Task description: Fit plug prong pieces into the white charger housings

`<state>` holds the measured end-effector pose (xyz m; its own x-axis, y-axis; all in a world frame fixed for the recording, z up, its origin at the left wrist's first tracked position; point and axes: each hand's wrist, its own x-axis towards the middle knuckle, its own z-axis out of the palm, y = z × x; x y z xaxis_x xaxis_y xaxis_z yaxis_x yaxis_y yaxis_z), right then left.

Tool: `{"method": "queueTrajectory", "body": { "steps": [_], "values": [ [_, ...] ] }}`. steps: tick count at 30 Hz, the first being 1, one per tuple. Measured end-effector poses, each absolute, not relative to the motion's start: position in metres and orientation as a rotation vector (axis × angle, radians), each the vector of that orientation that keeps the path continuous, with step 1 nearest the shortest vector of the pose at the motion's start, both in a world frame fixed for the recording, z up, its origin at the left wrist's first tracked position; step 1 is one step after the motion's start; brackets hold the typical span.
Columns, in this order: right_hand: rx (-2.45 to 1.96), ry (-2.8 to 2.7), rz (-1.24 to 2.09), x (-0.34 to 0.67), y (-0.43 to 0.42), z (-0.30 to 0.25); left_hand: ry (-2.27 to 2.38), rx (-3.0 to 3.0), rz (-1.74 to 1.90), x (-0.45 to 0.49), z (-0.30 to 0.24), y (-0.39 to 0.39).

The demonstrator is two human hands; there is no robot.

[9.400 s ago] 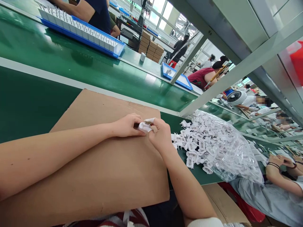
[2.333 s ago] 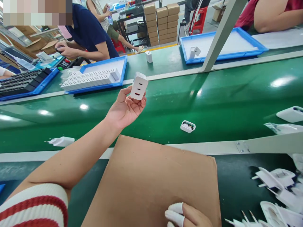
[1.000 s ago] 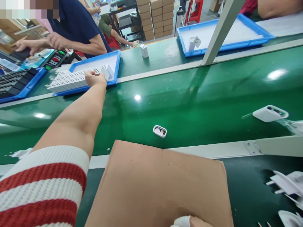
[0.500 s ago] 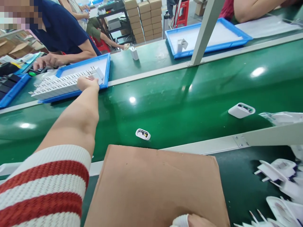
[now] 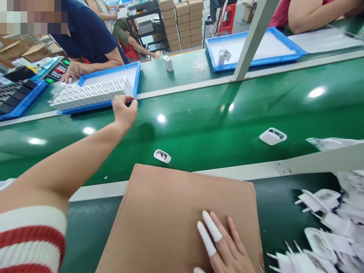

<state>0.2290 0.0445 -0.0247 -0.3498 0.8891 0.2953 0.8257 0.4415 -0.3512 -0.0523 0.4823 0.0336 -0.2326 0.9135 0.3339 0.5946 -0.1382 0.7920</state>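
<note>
Head view: your left hand (image 5: 125,110) just came off the row of white chargers (image 5: 93,95) and sits by the near right corner of the blue tray (image 5: 137,80). Row's right end looks closed up; I'd call that piece placed. Left grip: fingers curled, no charger showing, can't tell if tips touch. Right hand (image 5: 229,252) now lies spread on the cardboard (image 5: 159,212). Chargers: in the tray, packed close, prongs up.

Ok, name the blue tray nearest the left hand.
The middle tray, holding white chargers, beside the left hand; the left tray, with black blocks, and right tray are farther.
</note>
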Motion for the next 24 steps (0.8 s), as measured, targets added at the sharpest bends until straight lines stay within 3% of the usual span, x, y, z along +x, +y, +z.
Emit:
{"method": "queueTrajectory", "body": {
  "steps": [4,8,13,18,24],
  "values": [
    [-1.176,-2.375,0.037,0.226,0.044,-0.031,1.408,1.845,0.655,-0.042,0.05,0.389],
    [-1.124,-2.506,0.312,0.225,0.033,-0.026,1.117,1.966,0.134,-0.045,0.059,0.323],
    [-1.169,-2.558,0.62,0.233,0.032,-0.002,1.479,2.037,0.317,-0.041,0.041,0.297],
    [-1.192,-2.438,0.586,0.231,0.031,-0.003,1.516,2.133,0.544,-0.009,0.059,0.268],
    [-1.219,-1.949,0.591,0.232,0.041,-0.035,1.278,2.445,0.501,0.001,0.078,0.133]
  ]
}}
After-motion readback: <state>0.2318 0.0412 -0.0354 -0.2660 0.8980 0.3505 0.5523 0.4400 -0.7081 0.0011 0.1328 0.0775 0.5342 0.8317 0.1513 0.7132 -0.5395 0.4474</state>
